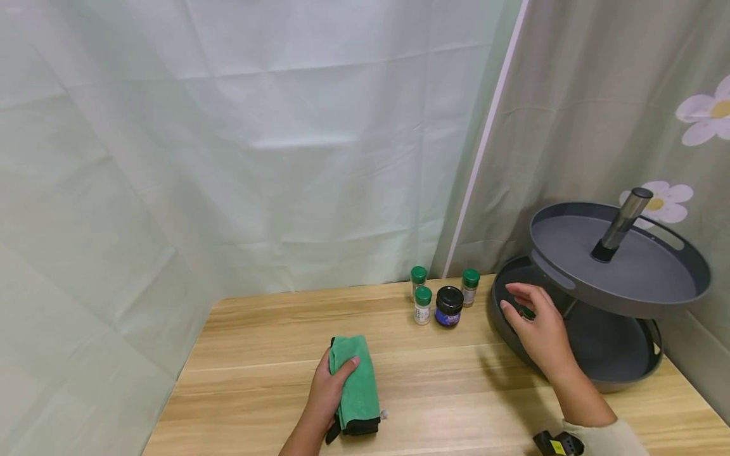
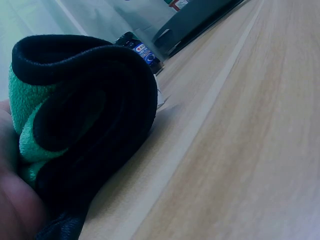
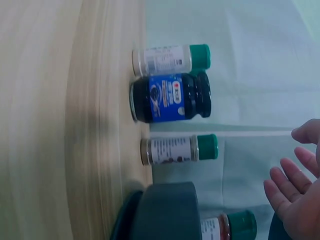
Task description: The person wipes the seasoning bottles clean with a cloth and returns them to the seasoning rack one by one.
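In the head view my left hand (image 1: 325, 392) grips a folded green cloth (image 1: 358, 386) with black edging, thumb on top, over the front of the table. Its rolled black edge (image 2: 135, 100) fills much of the left wrist view. My right hand (image 1: 544, 332) is over the left side of the stand's lower tray (image 1: 610, 351), fingers apart and bent, holding nothing. Behind the tray wall in the right wrist view, a green-capped spice jar (image 3: 242, 227) shows near that hand; the hand mostly covers it in the head view.
Left of the stand, a dark jar with a blue label (image 1: 448, 308) stands among green-capped shakers (image 1: 422, 310) at the table's back edge. The upper tray (image 1: 570, 244) with its metal post (image 1: 624, 218) overhangs the lower one. Curtains hang behind the wooden table (image 1: 256, 361).
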Available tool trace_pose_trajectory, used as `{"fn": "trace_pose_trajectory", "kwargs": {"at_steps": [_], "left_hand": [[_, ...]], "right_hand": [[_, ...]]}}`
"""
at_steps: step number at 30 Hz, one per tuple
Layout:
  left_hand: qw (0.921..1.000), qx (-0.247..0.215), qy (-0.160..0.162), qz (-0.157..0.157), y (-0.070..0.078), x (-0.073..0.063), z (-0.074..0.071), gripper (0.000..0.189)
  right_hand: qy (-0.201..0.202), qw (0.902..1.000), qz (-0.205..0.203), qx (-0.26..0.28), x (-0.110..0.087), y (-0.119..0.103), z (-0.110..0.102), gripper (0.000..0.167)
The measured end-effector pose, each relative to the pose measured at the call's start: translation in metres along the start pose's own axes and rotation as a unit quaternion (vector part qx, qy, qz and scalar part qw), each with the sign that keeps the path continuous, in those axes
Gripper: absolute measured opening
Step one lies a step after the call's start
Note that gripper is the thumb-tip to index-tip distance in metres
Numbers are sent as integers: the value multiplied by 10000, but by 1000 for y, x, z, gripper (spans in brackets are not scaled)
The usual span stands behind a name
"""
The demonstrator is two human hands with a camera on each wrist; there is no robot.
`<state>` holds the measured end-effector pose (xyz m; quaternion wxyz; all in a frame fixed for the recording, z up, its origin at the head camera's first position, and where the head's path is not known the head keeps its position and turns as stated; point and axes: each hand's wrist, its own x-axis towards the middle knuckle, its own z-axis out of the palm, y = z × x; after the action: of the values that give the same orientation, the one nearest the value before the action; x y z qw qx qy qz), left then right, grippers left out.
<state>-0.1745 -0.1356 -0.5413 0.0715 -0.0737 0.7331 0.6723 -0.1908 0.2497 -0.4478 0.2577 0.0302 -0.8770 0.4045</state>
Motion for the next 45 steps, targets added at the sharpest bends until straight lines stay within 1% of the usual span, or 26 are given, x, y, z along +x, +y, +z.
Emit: {"fn": "trace_pose_trajectory", "kwargs": {"at_steps": [2, 6, 10, 14, 18, 21, 24, 28, 33, 36, 43, 45], "left_hand": [[10000, 24, 9, -11, 0, 0, 0, 69], [10000, 61, 12, -21, 0, -1, -1, 69], [10000, 54, -9, -14, 0, -1, -1, 69], [10000, 16, -22, -2, 0, -1, -1, 69], [10000, 9, -20, 0, 1, -1, -1, 69], [10000, 36, -9, -14, 1, -1, -1, 70], [10000, 73, -13, -45, 0, -1, -2, 71], [9999, 80, -21, -62, 0, -1, -2, 72], [10000, 35, -64, -38, 0, 0, -1, 72], [9999, 34, -93, -59, 0, 0, -1, 72], [9999, -2, -126, -48, 0, 0, 0, 71], [9999, -19, -139, -55, 0, 0, 0, 73]], "right_hand": [[-81, 9999, 36, 73, -1, 0, 4, 36], [-150, 9995, -33, 287, -3, -2, 14, 38], [-320, 9984, -51, 466, -4, -4, 22, 39], [-599, 9957, 148, 688, -6, -6, 31, 42], [-951, 9880, 513, 1104, -5, -5, 42, 48], [-1185, 9787, 756, 1499, -3, -3, 50, 53], [-1343, 9705, 954, 1761, -2, 1, 58, 58], [-1465, 9637, 1180, 1896, -1, 6, 70, 63], [-1459, 9580, 1442, 2002, 0, 11, 83, 69], [-1494, 9561, 1536, 2001, 0, 13, 89, 70], [-1651, 9461, 1757, 2162, 0, 15, 100, 74], [-1670, 9449, 1844, 2128, 1, 15, 102, 76]]}}
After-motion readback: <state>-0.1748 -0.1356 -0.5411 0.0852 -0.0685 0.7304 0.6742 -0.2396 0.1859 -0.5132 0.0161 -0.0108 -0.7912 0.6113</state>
